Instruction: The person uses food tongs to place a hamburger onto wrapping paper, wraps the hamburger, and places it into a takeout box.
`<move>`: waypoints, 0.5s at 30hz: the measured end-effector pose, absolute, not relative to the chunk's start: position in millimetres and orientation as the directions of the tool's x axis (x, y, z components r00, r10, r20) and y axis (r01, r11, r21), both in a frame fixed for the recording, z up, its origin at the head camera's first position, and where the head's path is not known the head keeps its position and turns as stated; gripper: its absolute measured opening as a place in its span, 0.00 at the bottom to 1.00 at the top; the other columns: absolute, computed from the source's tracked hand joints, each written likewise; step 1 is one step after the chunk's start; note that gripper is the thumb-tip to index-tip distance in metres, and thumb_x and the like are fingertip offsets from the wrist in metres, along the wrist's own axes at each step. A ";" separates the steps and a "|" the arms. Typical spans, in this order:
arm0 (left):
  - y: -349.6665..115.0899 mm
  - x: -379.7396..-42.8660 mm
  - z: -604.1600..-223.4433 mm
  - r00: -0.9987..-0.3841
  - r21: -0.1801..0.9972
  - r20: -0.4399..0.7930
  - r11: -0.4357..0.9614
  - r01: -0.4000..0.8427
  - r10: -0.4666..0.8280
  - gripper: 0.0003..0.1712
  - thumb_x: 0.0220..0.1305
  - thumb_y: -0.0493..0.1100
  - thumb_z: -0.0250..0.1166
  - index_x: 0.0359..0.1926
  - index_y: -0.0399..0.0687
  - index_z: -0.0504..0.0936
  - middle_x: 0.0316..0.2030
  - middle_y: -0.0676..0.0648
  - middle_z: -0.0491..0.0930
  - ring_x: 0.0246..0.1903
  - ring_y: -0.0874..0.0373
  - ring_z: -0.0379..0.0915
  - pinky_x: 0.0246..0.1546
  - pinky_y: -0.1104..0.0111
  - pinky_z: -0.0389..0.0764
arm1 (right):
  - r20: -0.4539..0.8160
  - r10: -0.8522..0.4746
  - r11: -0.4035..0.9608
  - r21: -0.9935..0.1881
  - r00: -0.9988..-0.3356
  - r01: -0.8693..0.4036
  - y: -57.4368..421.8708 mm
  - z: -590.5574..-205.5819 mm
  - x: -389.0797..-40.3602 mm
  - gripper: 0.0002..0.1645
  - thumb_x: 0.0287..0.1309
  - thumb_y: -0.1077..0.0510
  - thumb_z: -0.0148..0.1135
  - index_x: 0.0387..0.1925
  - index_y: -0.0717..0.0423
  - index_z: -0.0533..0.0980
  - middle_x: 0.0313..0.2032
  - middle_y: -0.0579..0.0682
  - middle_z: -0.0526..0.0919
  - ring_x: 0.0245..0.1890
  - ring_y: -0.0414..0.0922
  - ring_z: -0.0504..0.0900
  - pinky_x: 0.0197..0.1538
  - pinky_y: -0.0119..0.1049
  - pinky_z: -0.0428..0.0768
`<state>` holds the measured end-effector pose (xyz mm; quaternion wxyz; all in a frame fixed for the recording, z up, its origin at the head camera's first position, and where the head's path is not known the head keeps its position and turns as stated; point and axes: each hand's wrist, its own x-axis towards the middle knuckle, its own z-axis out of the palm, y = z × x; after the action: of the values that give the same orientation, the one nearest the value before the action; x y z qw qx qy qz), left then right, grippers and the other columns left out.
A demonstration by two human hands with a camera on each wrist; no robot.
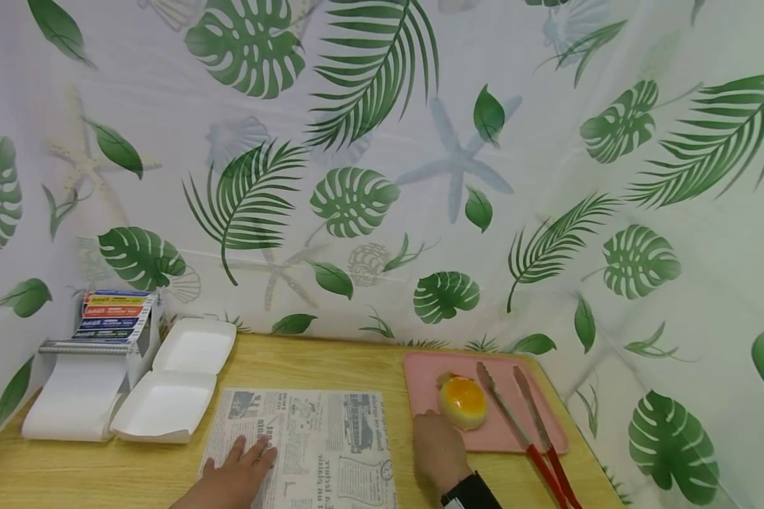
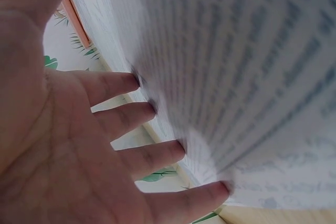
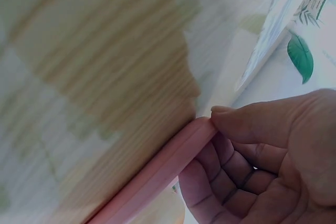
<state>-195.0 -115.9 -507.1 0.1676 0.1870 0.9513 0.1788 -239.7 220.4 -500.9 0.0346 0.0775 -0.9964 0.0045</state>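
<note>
My left hand [image 1: 234, 479] lies with fingers spread on a sheet of newspaper-print paper [image 1: 321, 442]. In the left wrist view the straight fingertips of that hand [image 2: 89, 145] touch the paper [image 2: 252, 98]. My right hand [image 1: 436, 452] is at the near left corner of a pink tray [image 1: 423, 385]. Seen from the right wrist, the thumb and curled fingers of this hand [image 3: 273, 156] pinch the tray's rim [image 3: 163, 166]. On the tray sits a round bun [image 1: 463, 403] with a glossy orange top. Tongs with red handles [image 1: 547, 470] lie across its right side.
An open white foam clamshell box [image 1: 172, 399] stands left of the paper. Beside it is a dispenser [image 1: 111, 322] of coloured boxes with a white sheet [image 1: 73, 396] hanging down its front. A leaf-patterned cloth [image 1: 369, 177] hangs behind the wooden table [image 1: 318, 360].
</note>
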 end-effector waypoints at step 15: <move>-116.4 -194.9 -508.8 -0.875 0.387 -0.255 0.873 0.297 0.411 0.63 0.41 0.70 0.78 0.70 0.35 0.69 0.73 0.35 0.63 0.70 0.24 0.53 0.53 0.19 0.57 | 0.011 -0.081 0.991 -0.111 -0.997 -0.081 211.0 -487.7 -237.9 0.06 0.65 0.64 0.62 0.33 0.62 0.81 0.30 0.52 0.77 0.30 0.47 0.75 0.37 0.46 0.79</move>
<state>-194.9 -116.4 -508.8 0.1671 0.1858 0.9531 0.1707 -237.9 211.0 -487.7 0.0031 0.0406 -0.9976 0.0556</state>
